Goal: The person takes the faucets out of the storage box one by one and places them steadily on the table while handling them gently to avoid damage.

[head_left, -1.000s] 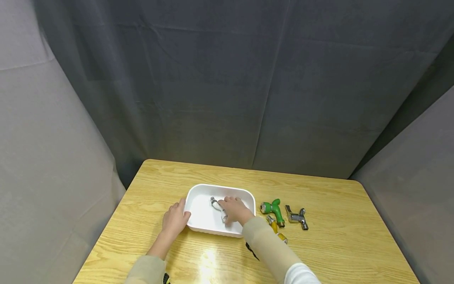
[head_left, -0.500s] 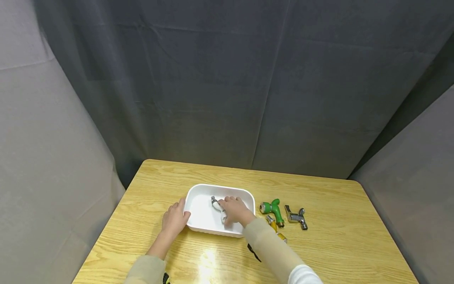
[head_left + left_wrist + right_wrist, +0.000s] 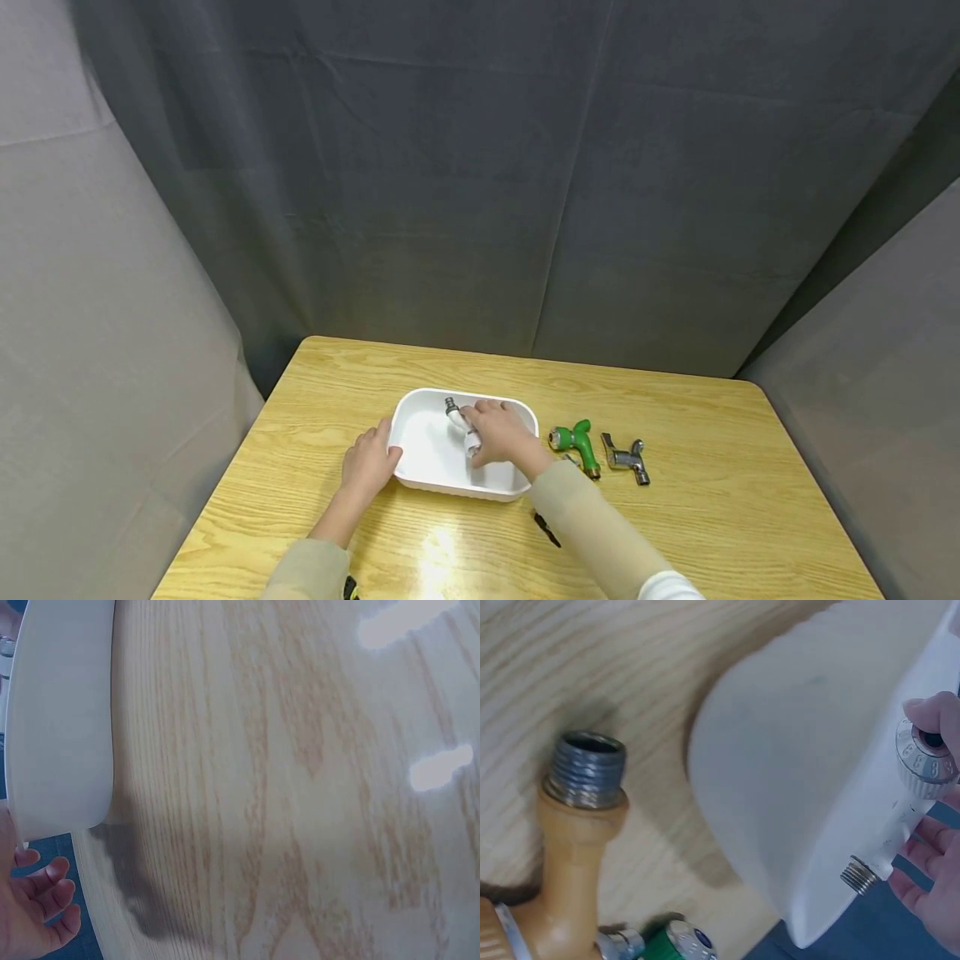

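A white tray [image 3: 459, 490] stands on the wooden table. My left hand [image 3: 370, 458] holds its left end, the thumb lying along the rim; in the left wrist view several fingers of the left hand [image 3: 41, 907] are bent below the tray's corner. My right hand [image 3: 501, 432] grips a white faucet [image 3: 472, 442] over the tray. The right wrist view shows the faucet [image 3: 900, 829] between thumb and fingers, its threaded metal end pointing down and left and its ridged knob near the thumb.
Right of the tray lie a green faucet [image 3: 579, 442] and a chrome faucet [image 3: 624, 458]. A yellow faucet [image 3: 577, 847] lies near the green one; the right sleeve [image 3: 585, 517] hides most of it in the head view. Grey curtains [image 3: 480, 183] surround the table.
My right hand has lifted the white faucet up from the tray's bottom and turned it a little. The right forearm has shifted right, covering the yellow faucet. The left hand stays put.
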A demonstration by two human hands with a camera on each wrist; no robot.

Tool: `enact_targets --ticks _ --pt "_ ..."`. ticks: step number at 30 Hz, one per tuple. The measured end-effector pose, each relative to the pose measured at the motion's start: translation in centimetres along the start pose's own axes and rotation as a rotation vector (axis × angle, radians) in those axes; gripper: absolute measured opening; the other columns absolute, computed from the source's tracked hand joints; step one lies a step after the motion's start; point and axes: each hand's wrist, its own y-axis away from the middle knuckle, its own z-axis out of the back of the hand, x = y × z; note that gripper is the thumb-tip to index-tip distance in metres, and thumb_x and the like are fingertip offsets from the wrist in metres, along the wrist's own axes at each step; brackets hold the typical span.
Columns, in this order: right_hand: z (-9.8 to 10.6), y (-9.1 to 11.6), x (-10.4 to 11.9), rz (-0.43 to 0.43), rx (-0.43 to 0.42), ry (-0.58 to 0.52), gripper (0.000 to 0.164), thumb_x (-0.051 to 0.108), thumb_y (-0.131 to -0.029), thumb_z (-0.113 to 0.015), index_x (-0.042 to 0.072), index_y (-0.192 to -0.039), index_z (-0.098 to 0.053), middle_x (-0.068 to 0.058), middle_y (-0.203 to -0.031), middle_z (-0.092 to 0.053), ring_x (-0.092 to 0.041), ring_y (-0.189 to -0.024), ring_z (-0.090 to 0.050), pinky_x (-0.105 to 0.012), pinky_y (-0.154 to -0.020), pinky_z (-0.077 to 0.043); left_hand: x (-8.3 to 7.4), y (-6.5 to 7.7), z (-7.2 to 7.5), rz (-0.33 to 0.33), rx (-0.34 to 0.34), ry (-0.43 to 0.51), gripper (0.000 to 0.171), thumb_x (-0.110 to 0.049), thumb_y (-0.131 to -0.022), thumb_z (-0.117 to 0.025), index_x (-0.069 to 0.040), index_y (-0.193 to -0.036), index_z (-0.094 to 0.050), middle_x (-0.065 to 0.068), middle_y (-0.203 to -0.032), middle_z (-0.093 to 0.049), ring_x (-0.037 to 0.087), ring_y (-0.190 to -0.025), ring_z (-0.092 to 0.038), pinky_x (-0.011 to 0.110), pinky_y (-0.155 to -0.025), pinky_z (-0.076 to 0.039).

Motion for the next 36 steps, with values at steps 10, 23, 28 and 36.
enact_targets --ticks 10,23,28,36 --pt "2.4 1.2 -0.2 -0.020 -0.044 0.003 0.081 0.041 -0.058 -0.076 0.017 -0.130 -0.047 0.001 -0.107 -0.052 -0.019 -0.103 -0.048 -0.045 -0.097 -0.033 0.0 0.1 0.0 0.003 0.000 0.005 0.049 -0.022 -0.083 -0.058 -0.002 -0.126 -0.047 0.017 -0.097 -0.062 0.033 -0.087 -0.059 0.047 -0.070 -0.049" --pt "4.3 4.0 -1.8 -0.088 -0.141 -0.056 0.080 0.037 -0.058 -0.076 0.017 -0.129 -0.047 -0.004 -0.113 -0.053 -0.024 -0.110 -0.047 -0.049 -0.098 -0.030 0.0 0.1 0.1 -0.009 -0.007 0.004 0.048 -0.022 -0.083 -0.057 -0.002 -0.126 -0.047 0.017 -0.096 -0.062 0.033 -0.085 -0.060 0.046 -0.068 -0.049" --pt "4.5 5.5 -2.9 -0.143 -0.165 -0.062 0.082 0.038 -0.057 -0.077 0.017 -0.130 -0.047 -0.005 -0.116 -0.053 -0.025 -0.108 -0.048 -0.050 -0.098 -0.031 0.1 0.1 0.0 -0.010 -0.006 0.004 0.047 -0.022 -0.083 -0.057 -0.002 -0.125 -0.048 0.016 -0.095 -0.062 0.032 -0.085 -0.060 0.045 -0.066 -0.049" --pt "4.2 8.4 -5.0 -0.226 -0.235 -0.115 0.085 0.043 -0.057 -0.079 0.015 -0.131 -0.047 -0.011 -0.119 -0.052 -0.031 -0.110 -0.048 -0.054 -0.095 -0.031 0.2 0.1 0.0 -0.018 -0.013 0.000 0.047 -0.021 -0.082 -0.057 -0.002 -0.124 -0.048 0.016 -0.093 -0.062 0.032 -0.082 -0.060 0.044 -0.064 -0.049"
